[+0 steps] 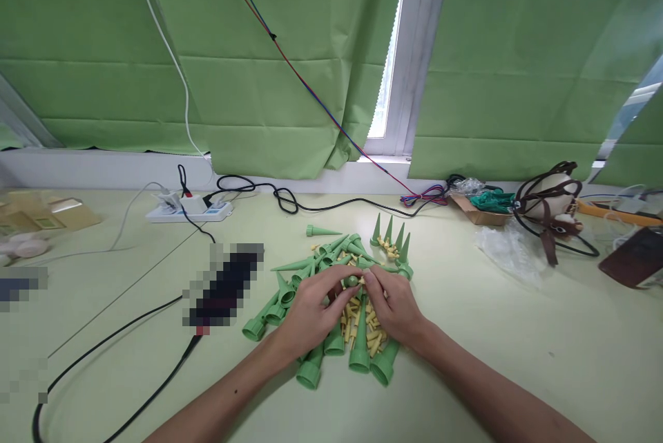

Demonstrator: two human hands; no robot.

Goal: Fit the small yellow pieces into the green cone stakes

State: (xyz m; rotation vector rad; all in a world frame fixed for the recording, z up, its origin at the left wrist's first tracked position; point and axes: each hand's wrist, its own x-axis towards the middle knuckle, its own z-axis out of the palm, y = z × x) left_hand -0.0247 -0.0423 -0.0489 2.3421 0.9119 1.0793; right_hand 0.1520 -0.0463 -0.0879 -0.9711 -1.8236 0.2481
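My left hand point(317, 303) is closed around a green plastic cone spike point(351, 281), its round end facing me. Close against it, my right hand point(392, 299) pinches a small yellow plastic piece point(362, 281) at the cone's end; the fingertips partly cover it. Under and around both hands lies a pile of green cone spikes point(359, 346) with wide, hollow caps. Small yellow pieces point(375, 338) are heaped among them. Just beyond my right hand, several green cones point(389, 230) stand upright in a row, with more yellow pieces beside them.
One green cone point(324, 231) lies apart behind the pile. A pixelated dark device point(225, 287) with a black cable is at left. A power strip point(189, 210) sits at the back. At right are a cardboard box point(479, 213), clear plastic bag point(510, 253) and brown case point(630, 256).
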